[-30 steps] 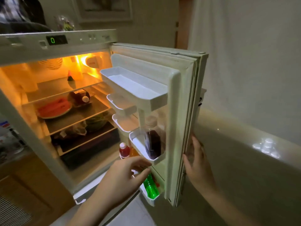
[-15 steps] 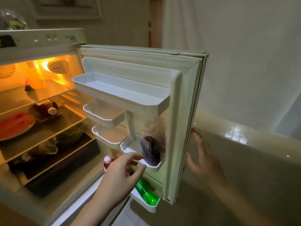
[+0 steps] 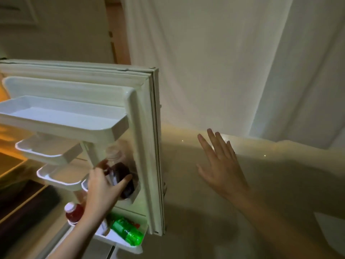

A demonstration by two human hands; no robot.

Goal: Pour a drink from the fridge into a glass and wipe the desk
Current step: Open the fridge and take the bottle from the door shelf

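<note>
A: The dark drink bottle (image 3: pixel 122 176) sits in a small shelf pocket (image 3: pixel 134 193) on the open fridge door (image 3: pixel 147 128). It stands up straight, low down and near the door's outer edge.

B: What is new?

A: A moment ago the left hand (image 3: pixel 103 189) was only reaching in below the pocket. Now its fingers (image 3: pixel 127 179) curl around the bottle. The thumb is on one side and the other fingers are behind it. The grip looks like it is just closing, and the bottle is not lifted out yet.

B: And the other hand?

A: The right hand (image 3: pixel 222 165) was resting on the door's edge before. Now it is off the door, flat and spread wide, holding nothing.

B: So what does that mean?

A: I think the drink is picked, and pulling it out comes next. No glass or worktop shows here.

B: What else is close by?

A: A red bottle (image 3: pixel 73 214) and a green bottle (image 3: pixel 127 230) sit in the bottom door shelf, just under the left arm.
</note>
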